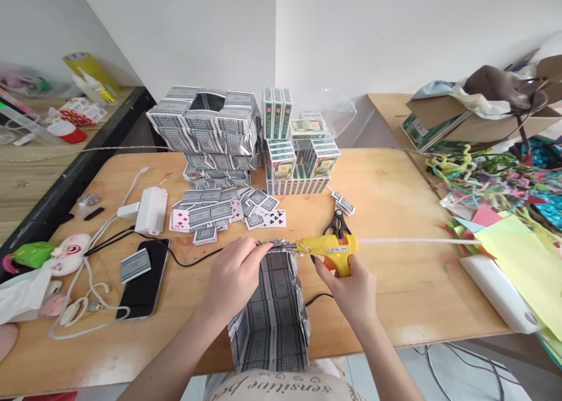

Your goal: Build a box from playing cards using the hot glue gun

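My right hand (353, 287) is wrapped round the handle of a yellow glue gun (329, 246), its nozzle pointing left at the top edge of a box-like piece made of playing cards (274, 307). A long clear glue stick (408, 241) sticks out of the gun's back. With closed fingers, my left hand (235, 269) grips the far left edge of that card piece, close to the nozzle. The piece leans against my body at the table's front edge. Beyond it lie loose playing cards (211, 213) in a spread pile. Black-handled scissors (337, 222) rest behind the gun.
A larger card structure (211, 132) stands at the back beside stacked card boxes (298, 184). On the left are a phone (144, 284), white cables and a white adapter (151, 211). Coloured paper (513, 260), pipe cleaners and a white device (500, 292) lie at the right.
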Demonstrator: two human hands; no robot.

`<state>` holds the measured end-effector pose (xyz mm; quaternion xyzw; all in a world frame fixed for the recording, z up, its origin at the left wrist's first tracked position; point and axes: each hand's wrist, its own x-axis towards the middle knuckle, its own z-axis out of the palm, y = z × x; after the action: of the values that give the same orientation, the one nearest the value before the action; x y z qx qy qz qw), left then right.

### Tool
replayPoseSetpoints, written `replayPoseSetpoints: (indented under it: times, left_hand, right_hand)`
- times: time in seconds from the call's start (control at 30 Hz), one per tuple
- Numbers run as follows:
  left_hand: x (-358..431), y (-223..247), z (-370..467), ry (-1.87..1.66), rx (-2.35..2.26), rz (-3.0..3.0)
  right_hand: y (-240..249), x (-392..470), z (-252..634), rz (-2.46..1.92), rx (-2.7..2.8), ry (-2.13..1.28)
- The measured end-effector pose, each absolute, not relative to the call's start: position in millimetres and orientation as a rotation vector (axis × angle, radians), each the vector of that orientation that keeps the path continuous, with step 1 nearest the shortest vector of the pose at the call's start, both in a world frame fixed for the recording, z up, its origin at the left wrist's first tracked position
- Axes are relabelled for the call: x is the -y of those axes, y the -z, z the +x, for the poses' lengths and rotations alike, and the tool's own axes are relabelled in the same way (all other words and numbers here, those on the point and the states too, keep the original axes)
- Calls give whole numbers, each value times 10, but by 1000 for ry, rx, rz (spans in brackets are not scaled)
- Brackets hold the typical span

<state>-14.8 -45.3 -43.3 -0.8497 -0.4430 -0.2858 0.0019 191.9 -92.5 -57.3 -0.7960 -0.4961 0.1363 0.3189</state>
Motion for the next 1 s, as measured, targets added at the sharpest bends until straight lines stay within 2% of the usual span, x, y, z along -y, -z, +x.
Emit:
replayPoseSetpoints:
  times: [0.37,0.6,1.0]
  left_hand:
    - [493,434,-203,1158,1384,-2610]
    - [492,414,-191,1172,1376,-2611]
    - [496,423,-195,1177,1366,-2615]
  right_hand:
    - [458,1008,1917,-2006,1322,-368]
    - [444,1035,1926,-1991,1269,-506]
    - [443,1030,1954,-2027,1248,-526]
